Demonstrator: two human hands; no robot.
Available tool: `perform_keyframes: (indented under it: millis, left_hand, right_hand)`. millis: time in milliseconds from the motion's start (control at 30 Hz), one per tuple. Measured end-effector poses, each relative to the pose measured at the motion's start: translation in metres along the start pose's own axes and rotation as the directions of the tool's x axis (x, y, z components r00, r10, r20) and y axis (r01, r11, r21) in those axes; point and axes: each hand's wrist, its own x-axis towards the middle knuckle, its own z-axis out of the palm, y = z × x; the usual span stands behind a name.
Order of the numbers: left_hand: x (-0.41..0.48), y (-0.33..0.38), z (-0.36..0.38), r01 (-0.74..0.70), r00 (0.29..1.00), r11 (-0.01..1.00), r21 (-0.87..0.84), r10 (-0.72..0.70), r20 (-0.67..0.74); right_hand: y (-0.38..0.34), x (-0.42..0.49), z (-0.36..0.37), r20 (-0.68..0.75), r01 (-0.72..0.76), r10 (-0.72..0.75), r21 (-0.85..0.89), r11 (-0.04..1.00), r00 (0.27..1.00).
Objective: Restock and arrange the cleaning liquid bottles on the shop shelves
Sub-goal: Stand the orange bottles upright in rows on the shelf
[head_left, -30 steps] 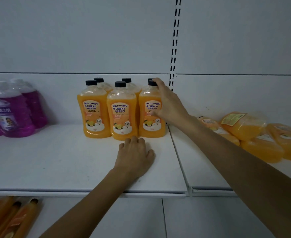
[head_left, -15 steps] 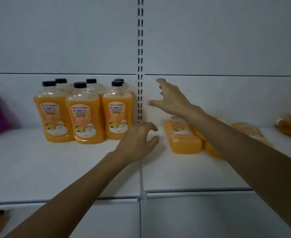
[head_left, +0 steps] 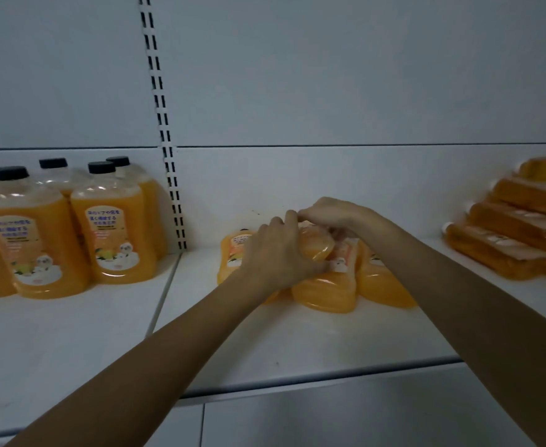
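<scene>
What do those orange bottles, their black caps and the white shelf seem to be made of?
The upright bottles look like clear, glossy plastic: the orange liquid shows through, and the shoulder above it looks transparent. The lying bottles look the same. The caps are matt black, probably plastic. The shelf is smooth and white with a thin front edge, probably painted metal.

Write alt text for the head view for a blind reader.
The left hand grips a bottle in a pile of orange bottles lying on a white shelf; the right hand curls over the pile's top. Upright orange bottles stand at left, stacked ones lie at right.
</scene>
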Motion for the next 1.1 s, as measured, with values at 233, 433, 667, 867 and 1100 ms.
perform_keyframes:
  millis: [233, 433, 667, 867, 1100]
  left_hand:
    - [0.012, -0.009, -0.010, 0.108, 0.958, 0.967, -0.232, -0.164, -0.237]
    - [0.000, -0.041, -0.015, 0.089, 0.827, 0.751, -0.654, -0.421, -0.371]
    - [-0.029, -0.053, -0.042, 0.013, 0.721, 0.389, -0.921, -0.642, -0.261]
    - [-0.074, -0.108, -0.056, 0.120, 0.869, 0.557, -0.822, -0.459, -0.185]
    - [-0.104, -0.144, -0.046, 0.323, 0.930, 0.828, -0.458, -0.367, -0.008]
  right_hand:
    - [0.024, 0.004, -0.012, -0.019, 0.105, -0.108, 0.462, 0.881, 0.994]
    - [0.009, 0.000, 0.009, 0.014, 0.204, -0.239, 0.477, 0.855, 0.971]
    - [-0.056, 0.002, 0.037, 0.133, 0.137, -0.414, 0.816, 0.561, 0.900]
    - [-0.083, -0.007, 0.070, -0.015, 0.328, -0.506, 0.778, 0.536, 0.862]
    - [-0.094, -0.020, 0.097, -0.153, 0.641, -0.633, 0.353, 0.682, 0.758]
